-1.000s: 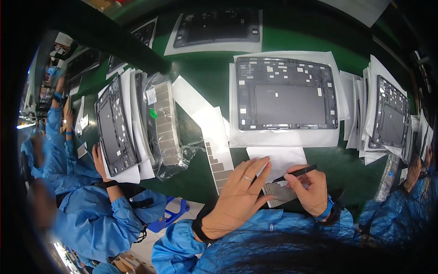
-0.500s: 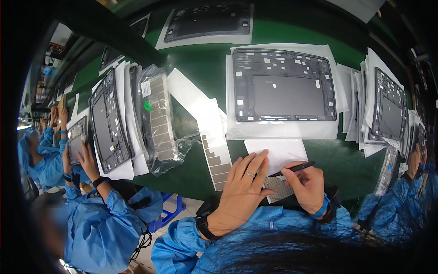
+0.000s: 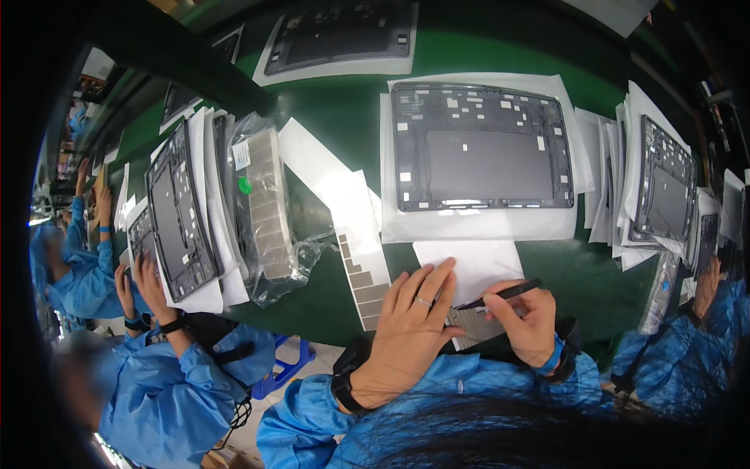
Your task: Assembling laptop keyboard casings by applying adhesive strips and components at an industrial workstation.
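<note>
My left hand (image 3: 408,330) lies flat, fingers spread, pressing on a small grey sticker sheet (image 3: 476,327) at the table's near edge. My right hand (image 3: 528,319) grips black tweezers (image 3: 500,295) whose tip points left at that sheet. A white paper sheet (image 3: 470,264) lies under and beyond the hands. Further away sits a dark grey tablet back cover (image 3: 478,148) on white paper, dotted with small pale stickers.
A strip of backing paper with grey square pads (image 3: 361,275) lies left of my hands. A plastic bag of pad strips (image 3: 266,205) and stacked covers (image 3: 181,213) sit further left, more covers (image 3: 662,187) at right. Co-workers in blue sleeves (image 3: 156,367) stand on both sides. Green table (image 3: 344,109).
The view has shifted slightly; my hands stay on the sticker sheet with the tweezers. The co-worker at left has lowered their hands toward the stacked covers.
</note>
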